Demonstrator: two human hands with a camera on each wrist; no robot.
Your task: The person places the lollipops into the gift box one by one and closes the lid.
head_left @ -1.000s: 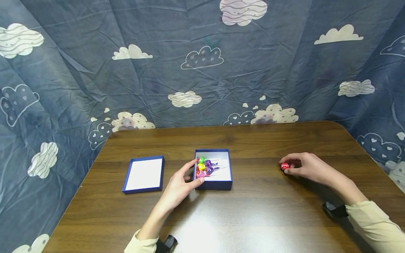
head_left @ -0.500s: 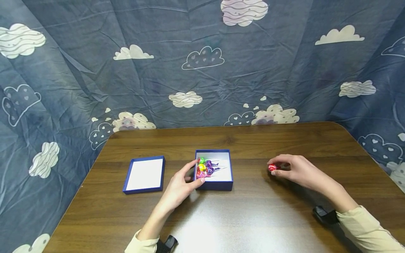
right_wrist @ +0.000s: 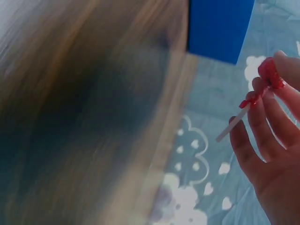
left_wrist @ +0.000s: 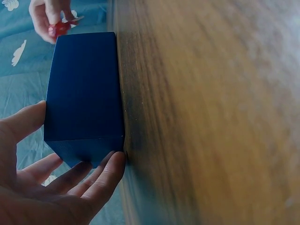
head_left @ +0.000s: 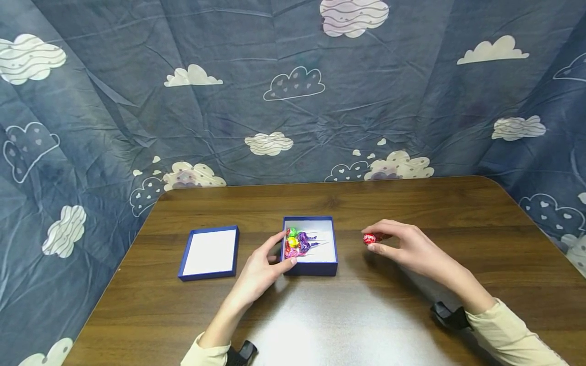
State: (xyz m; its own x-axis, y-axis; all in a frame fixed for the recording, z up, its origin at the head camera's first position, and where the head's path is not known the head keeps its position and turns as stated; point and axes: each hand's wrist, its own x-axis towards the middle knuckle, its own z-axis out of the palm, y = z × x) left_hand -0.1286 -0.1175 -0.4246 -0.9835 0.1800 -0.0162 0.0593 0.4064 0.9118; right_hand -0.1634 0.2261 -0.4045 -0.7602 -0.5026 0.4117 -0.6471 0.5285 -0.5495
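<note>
A red-wrapped lollipop [head_left: 369,238] is pinched between the thumb and fingers of my right hand [head_left: 407,246], to the right of the box and raised over the table. In the right wrist view its white stick [right_wrist: 227,129] points down toward the wrist side. My left hand [head_left: 256,274] grips the open blue box [head_left: 311,269] at its left side, thumb at the near corner and fingers along the left wall. Several wrapped lollipops [head_left: 303,243], in green, yellow, purple, pink and red, lie in the box's left half, sticks pointing right.
The blue box lid [head_left: 208,253] lies left of the box, white inside facing up. Everything rests on a brown wooden table [head_left: 339,315]. Behind it hangs a blue curtain [head_left: 229,117] with a cloud pattern.
My right hand has carried the red lollipop leftward across the table, closer to the box. The left hand, the box and the lid have stayed in place.
</note>
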